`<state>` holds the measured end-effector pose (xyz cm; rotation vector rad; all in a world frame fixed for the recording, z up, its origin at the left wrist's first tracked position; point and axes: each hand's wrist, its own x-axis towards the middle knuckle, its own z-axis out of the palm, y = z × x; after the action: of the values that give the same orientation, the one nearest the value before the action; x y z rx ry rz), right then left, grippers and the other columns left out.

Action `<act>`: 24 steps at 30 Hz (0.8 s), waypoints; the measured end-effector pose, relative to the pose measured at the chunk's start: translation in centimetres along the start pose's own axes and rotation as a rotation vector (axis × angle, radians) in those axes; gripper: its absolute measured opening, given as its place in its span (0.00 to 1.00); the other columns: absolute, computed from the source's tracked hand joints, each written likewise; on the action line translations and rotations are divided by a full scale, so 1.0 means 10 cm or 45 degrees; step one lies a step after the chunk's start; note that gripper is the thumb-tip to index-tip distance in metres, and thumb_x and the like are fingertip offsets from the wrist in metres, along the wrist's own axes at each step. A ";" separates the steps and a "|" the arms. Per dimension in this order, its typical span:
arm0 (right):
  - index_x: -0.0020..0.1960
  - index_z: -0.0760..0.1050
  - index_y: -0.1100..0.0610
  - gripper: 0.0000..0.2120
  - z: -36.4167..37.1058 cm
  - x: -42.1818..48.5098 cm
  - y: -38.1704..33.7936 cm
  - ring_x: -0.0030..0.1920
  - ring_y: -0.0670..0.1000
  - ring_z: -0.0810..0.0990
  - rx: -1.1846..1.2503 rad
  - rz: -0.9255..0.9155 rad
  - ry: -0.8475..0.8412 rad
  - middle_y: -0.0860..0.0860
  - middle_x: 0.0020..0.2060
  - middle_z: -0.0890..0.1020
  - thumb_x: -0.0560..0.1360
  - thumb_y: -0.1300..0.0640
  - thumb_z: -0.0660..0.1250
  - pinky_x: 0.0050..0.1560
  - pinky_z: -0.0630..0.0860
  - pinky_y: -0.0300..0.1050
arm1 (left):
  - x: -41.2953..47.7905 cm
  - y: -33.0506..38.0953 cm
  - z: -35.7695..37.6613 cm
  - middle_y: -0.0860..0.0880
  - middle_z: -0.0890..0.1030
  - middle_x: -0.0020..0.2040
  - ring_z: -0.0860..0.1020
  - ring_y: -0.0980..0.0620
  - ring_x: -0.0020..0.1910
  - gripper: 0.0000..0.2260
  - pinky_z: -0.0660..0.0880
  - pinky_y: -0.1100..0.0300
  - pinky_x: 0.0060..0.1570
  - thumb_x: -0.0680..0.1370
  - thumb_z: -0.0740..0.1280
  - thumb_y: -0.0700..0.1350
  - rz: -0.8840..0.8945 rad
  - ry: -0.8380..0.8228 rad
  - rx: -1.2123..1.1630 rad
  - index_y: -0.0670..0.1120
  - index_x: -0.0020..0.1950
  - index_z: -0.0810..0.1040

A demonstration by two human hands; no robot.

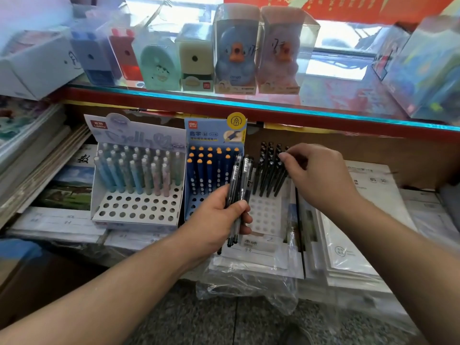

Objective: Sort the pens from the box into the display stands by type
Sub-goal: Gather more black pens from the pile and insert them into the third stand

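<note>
The left hand (219,215) has its grip clenched round a bundle of slim black plastic pens (236,185); the right hand (321,175) pinches in its grip the top of a black capped pen (280,181) standing in the white perforated stand (265,215).

Both bare forearms reach forward from the lower corners. The left hand (219,215), thumb uppermost, curls its fingers round a bundle of black pens (237,180). The right hand (321,175), knuckles up, pinches the top of one pen (280,178) with bent fingertips.
</note>
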<state>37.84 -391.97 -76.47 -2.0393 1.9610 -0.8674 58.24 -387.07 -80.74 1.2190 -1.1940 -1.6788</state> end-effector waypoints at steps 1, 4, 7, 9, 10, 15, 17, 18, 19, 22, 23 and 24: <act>0.57 0.79 0.51 0.10 -0.01 -0.01 0.00 0.46 0.46 0.79 0.037 0.026 0.005 0.46 0.45 0.82 0.80 0.47 0.68 0.46 0.76 0.40 | 0.00 0.00 0.00 0.47 0.80 0.39 0.80 0.52 0.39 0.06 0.81 0.56 0.45 0.84 0.60 0.38 0.000 -0.002 0.000 0.44 0.55 0.77; 0.50 0.78 0.50 0.05 -0.01 -0.02 0.01 0.43 0.42 0.78 0.021 0.033 -0.033 0.42 0.41 0.79 0.79 0.48 0.70 0.41 0.74 0.38 | 0.00 0.01 0.01 0.47 0.79 0.39 0.80 0.53 0.39 0.06 0.80 0.58 0.44 0.84 0.60 0.37 -0.004 -0.006 -0.002 0.43 0.56 0.77; 0.49 0.81 0.50 0.07 0.00 0.00 0.03 0.43 0.43 0.77 0.008 0.040 -0.072 0.43 0.41 0.79 0.79 0.47 0.69 0.44 0.74 0.41 | -0.01 0.02 0.01 0.46 0.80 0.39 0.80 0.53 0.38 0.06 0.80 0.59 0.43 0.84 0.60 0.37 -0.007 -0.011 -0.012 0.41 0.57 0.76; 0.48 0.81 0.51 0.09 -0.03 0.00 0.00 0.44 0.43 0.76 0.007 0.024 -0.034 0.45 0.42 0.79 0.80 0.46 0.67 0.42 0.71 0.37 | -0.03 0.03 0.00 0.46 0.80 0.39 0.80 0.53 0.38 0.06 0.80 0.59 0.42 0.84 0.60 0.37 -0.003 -0.019 -0.017 0.41 0.57 0.76; 0.48 0.81 0.51 0.09 -0.06 -0.01 -0.04 0.43 0.43 0.76 0.013 0.000 0.012 0.45 0.43 0.78 0.80 0.46 0.67 0.41 0.69 0.34 | -0.03 0.03 0.00 0.46 0.80 0.40 0.80 0.53 0.38 0.06 0.80 0.59 0.42 0.84 0.60 0.37 0.001 -0.023 -0.025 0.40 0.57 0.76; 0.47 0.81 0.49 0.08 -0.10 -0.15 -0.32 0.38 0.43 0.82 0.399 0.089 -0.128 0.45 0.38 0.83 0.76 0.44 0.73 0.36 0.78 0.38 | -0.07 0.05 0.01 0.46 0.80 0.43 0.79 0.52 0.40 0.08 0.79 0.57 0.43 0.84 0.60 0.35 0.069 -0.089 -0.082 0.42 0.57 0.77; 0.51 0.80 0.53 0.10 -0.04 -0.20 -0.38 0.34 0.47 0.84 0.615 0.234 -0.282 0.50 0.39 0.85 0.75 0.48 0.75 0.30 0.78 0.41 | -0.10 0.07 0.04 0.46 0.80 0.44 0.79 0.52 0.41 0.10 0.79 0.58 0.42 0.84 0.59 0.35 0.079 -0.134 -0.120 0.43 0.60 0.77; 0.51 0.79 0.56 0.11 -0.02 -0.20 -0.39 0.33 0.49 0.84 0.700 0.295 -0.321 0.54 0.39 0.85 0.75 0.51 0.76 0.29 0.78 0.42 | -0.11 0.08 0.05 0.46 0.80 0.45 0.79 0.52 0.41 0.11 0.79 0.58 0.41 0.84 0.59 0.34 0.078 -0.144 -0.132 0.43 0.61 0.77; 0.52 0.78 0.58 0.12 -0.01 -0.20 -0.39 0.32 0.50 0.84 0.771 0.342 -0.341 0.56 0.40 0.85 0.74 0.53 0.76 0.29 0.78 0.43 | -0.12 0.08 0.05 0.45 0.80 0.45 0.79 0.51 0.41 0.11 0.79 0.58 0.41 0.84 0.59 0.34 0.076 -0.146 -0.137 0.42 0.63 0.77; 0.53 0.78 0.61 0.11 -0.01 -0.19 -0.37 0.35 0.54 0.83 0.923 0.452 -0.389 0.61 0.41 0.85 0.75 0.58 0.75 0.33 0.80 0.45 | -0.13 0.09 0.04 0.44 0.80 0.47 0.80 0.51 0.42 0.12 0.81 0.56 0.41 0.84 0.59 0.35 0.063 -0.118 -0.138 0.43 0.64 0.76; 0.53 0.77 0.62 0.10 -0.01 -0.20 -0.37 0.36 0.55 0.83 0.967 0.481 -0.396 0.62 0.41 0.85 0.75 0.59 0.75 0.35 0.80 0.46 | -0.13 0.09 0.03 0.44 0.80 0.47 0.81 0.51 0.42 0.12 0.81 0.56 0.42 0.84 0.59 0.35 0.054 -0.102 -0.143 0.43 0.63 0.77; 0.53 0.77 0.62 0.09 -0.02 -0.20 -0.35 0.36 0.55 0.83 1.011 0.498 -0.386 0.61 0.40 0.84 0.76 0.60 0.74 0.36 0.81 0.48 | -0.13 0.09 0.03 0.44 0.81 0.47 0.82 0.51 0.42 0.11 0.82 0.56 0.42 0.84 0.59 0.35 0.046 -0.087 -0.149 0.43 0.63 0.77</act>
<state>40.82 -389.61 -75.04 -1.2015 1.4376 -0.9586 58.39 -386.10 -79.48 1.0708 -1.1348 -1.7500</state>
